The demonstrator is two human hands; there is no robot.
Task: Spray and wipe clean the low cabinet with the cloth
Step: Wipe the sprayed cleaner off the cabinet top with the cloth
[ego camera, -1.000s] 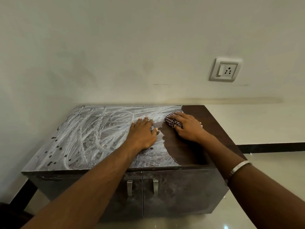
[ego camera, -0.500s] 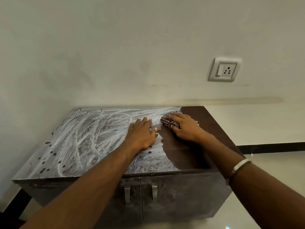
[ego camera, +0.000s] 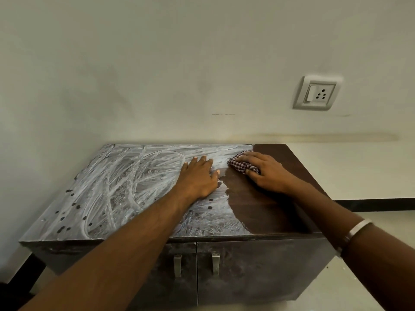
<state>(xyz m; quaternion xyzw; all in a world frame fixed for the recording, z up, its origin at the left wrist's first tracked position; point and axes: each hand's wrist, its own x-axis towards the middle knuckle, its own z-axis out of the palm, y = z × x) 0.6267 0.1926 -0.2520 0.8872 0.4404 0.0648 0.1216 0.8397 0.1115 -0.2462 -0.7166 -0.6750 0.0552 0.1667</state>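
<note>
The low dark-brown cabinet (ego camera: 276,212) stands against the wall, with two doors and metal handles. White smeared streaks cover most of its top; the right strip is dark and streak-free. My left hand (ego camera: 197,178) lies flat, fingers spread, on the smeared middle of the top. A bunched red-and-white checked cloth (ego camera: 241,164) sits near the back edge at the border of the streaks, and my right hand (ego camera: 265,171) presses on it with fingers curled over it. No spray bottle is in view.
A white switch-and-socket plate (ego camera: 316,94) is on the wall above and right of the cabinet. Pale floor (ego camera: 381,223) with a dark skirting runs to the right. The cabinet's left side meets the wall corner.
My right hand and the cloth have slid a little left and toward the back edge of the top. My left hand stays planted. The camera has shifted slightly.
</note>
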